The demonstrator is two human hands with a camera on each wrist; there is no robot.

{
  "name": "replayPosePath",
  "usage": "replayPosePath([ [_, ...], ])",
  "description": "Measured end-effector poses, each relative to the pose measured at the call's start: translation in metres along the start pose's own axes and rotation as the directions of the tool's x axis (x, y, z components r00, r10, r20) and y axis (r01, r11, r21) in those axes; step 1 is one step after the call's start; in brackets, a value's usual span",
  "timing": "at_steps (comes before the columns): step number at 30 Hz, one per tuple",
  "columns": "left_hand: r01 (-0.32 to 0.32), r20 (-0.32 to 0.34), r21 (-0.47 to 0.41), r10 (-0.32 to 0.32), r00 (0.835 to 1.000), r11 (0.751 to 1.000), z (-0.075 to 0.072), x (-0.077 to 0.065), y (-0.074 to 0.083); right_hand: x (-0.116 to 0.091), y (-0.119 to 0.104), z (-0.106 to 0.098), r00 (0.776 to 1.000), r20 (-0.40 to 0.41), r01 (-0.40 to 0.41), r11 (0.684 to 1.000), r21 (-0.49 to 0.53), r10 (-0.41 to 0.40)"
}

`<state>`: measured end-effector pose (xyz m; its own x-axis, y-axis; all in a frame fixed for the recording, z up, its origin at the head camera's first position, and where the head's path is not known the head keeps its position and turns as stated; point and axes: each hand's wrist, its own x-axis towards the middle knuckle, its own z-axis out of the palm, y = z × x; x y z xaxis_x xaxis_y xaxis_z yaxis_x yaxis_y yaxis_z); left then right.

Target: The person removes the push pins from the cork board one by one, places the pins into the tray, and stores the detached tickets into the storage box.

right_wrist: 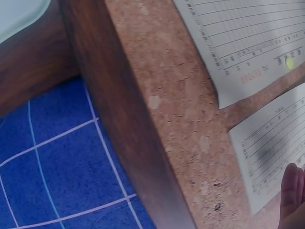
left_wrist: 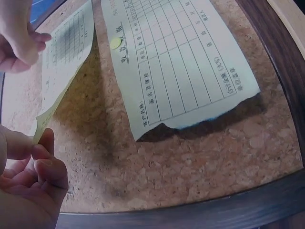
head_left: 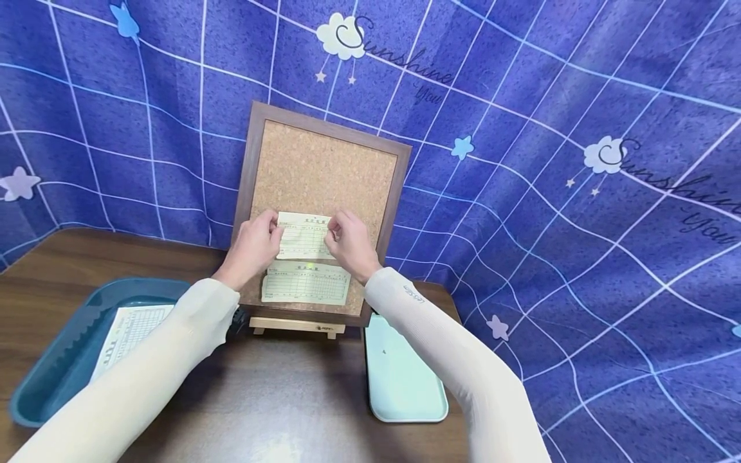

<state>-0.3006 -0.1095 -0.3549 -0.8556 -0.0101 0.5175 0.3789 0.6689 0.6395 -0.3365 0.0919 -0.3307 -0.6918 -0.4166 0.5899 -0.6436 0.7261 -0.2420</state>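
The upper paper slip [head_left: 303, 236] is between the two hands, in front of the cork board [head_left: 327, 164]. Its long side goes left to right. The left hand [head_left: 256, 243] is at its left end, and the right hand [head_left: 351, 241] is over its right part, so both are close. The left grip pinches the slip's left end, which stands off the cork. The right fingers are bent, but I cannot tell if they hold anything. The lower slip [head_left: 305, 283], with a yellow dot [head_left: 310, 265], is just beside it, on the near side.
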Motion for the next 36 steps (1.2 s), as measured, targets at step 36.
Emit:
replayPosePath([
  [36,0.035,-0.101,0.078,-0.027,0.994,0.996,-0.079,-0.026,-0.04,-0.059,0.065,-0.018,0.998,-0.064,0.016,1.0,-0.006,-0.017],
])
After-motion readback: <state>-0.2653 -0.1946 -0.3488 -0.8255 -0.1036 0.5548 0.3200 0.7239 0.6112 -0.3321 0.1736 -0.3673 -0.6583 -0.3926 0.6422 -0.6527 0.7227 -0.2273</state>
